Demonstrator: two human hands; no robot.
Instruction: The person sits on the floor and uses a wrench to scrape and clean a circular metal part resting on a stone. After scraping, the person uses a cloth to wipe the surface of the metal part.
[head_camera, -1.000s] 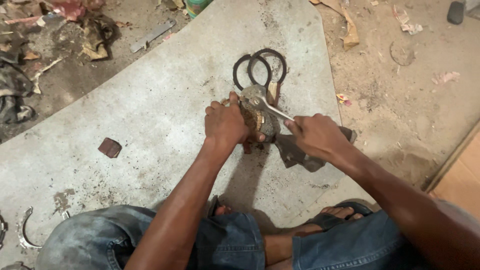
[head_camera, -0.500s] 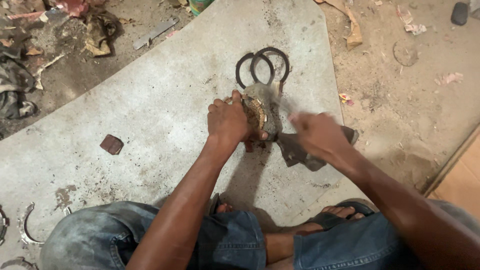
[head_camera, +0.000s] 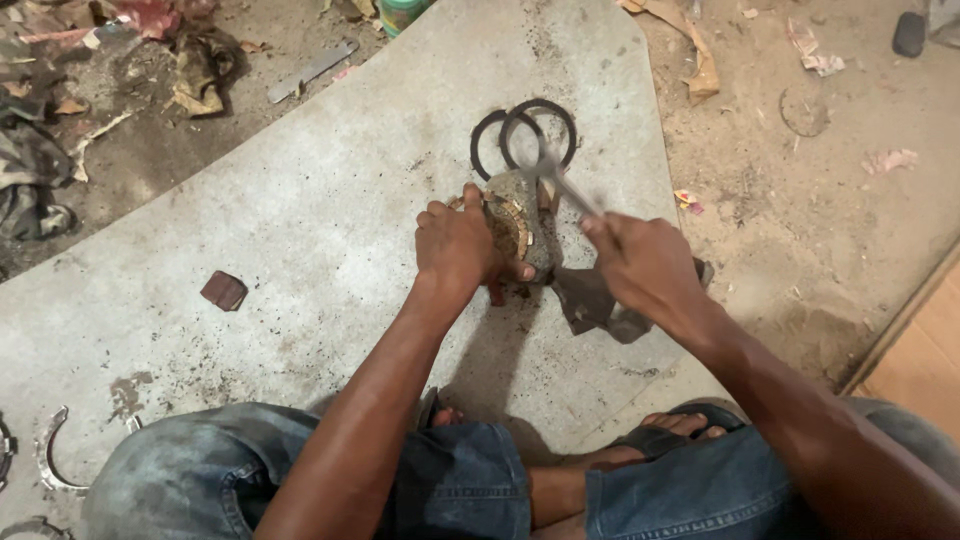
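Note:
My left hand (head_camera: 458, 243) grips a dirty, rounded metal part (head_camera: 520, 225) with a brass-coloured curved rim, pressing it down on the grey slab (head_camera: 330, 200). My right hand (head_camera: 640, 262) is closed around a thin metal tool (head_camera: 562, 182) that slants up and left over the part; the tool is motion-blurred. Two dark rings (head_camera: 525, 135) lie overlapping on the slab just beyond the part. A dark grey rag (head_camera: 590, 300) lies under my right hand.
A small brown block (head_camera: 223, 290) lies on the slab to the left. Curved metal shells (head_camera: 48, 462) sit at the lower left. Scrap, rags and a flat metal strip (head_camera: 312, 68) litter the dirt at the top left. My knees and sandalled foot (head_camera: 655, 435) fill the bottom.
My right hand has swung the thin tool up and left, from beside the part to over it near the rings. My left hand keeps its hold on the part.

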